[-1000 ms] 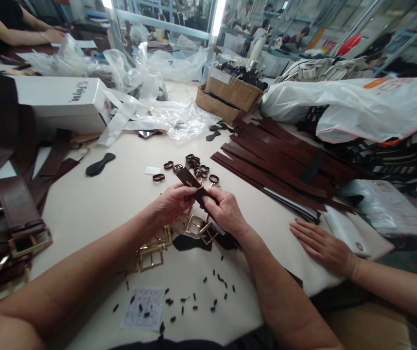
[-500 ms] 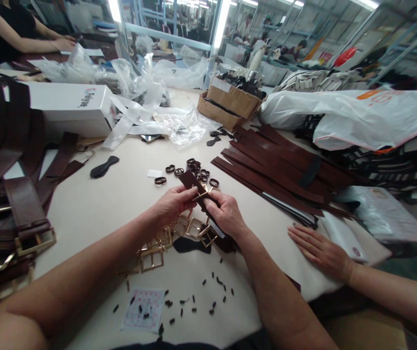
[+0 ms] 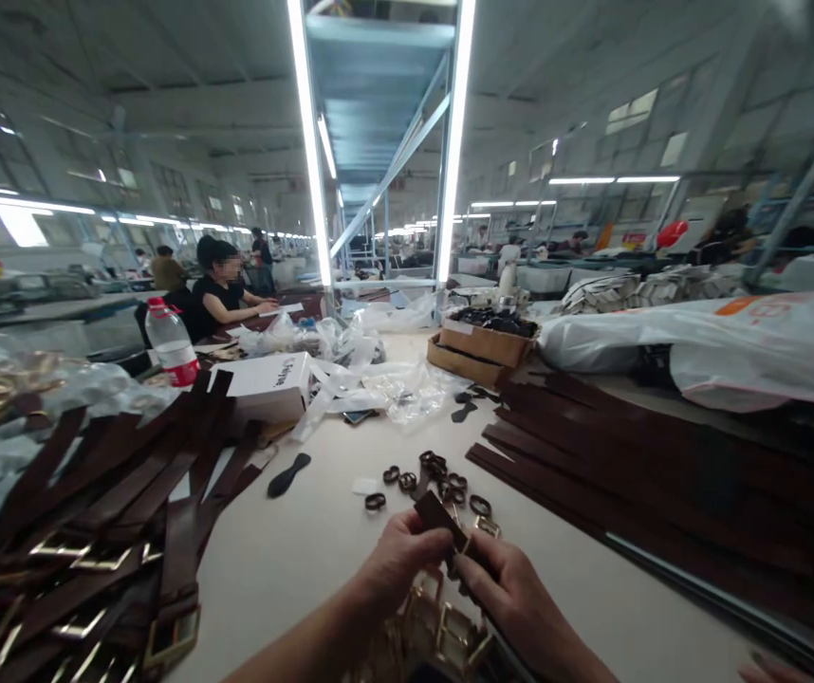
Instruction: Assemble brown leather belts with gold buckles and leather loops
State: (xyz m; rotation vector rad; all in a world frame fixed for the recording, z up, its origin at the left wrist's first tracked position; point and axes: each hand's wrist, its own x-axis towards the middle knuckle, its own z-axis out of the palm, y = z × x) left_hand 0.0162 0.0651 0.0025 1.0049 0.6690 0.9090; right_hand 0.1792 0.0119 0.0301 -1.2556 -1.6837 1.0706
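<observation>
Over the table's middle, my left hand is closed on a dark brown belt strap, close to its end. My right hand grips the same strap lower down, fingers wrapped round it where a gold buckle sits. The fingers partly hide how buckle and strap join. Just beyond the hands lie several dark leather loops. Beneath and nearer to me is a heap of gold buckles, partly covered by the hands.
Finished-looking belts with buckles pile up at left. Flat brown straps lie at right. A white box, clear plastic wrap and a cardboard box stand behind. A co-worker sits far left; another person's fingertips show bottom right.
My view has tilted up and turned left, so the scene sits lower and farther right. Both hands stay on the strap and buckle. The nearby person's hand has mostly left the view.
</observation>
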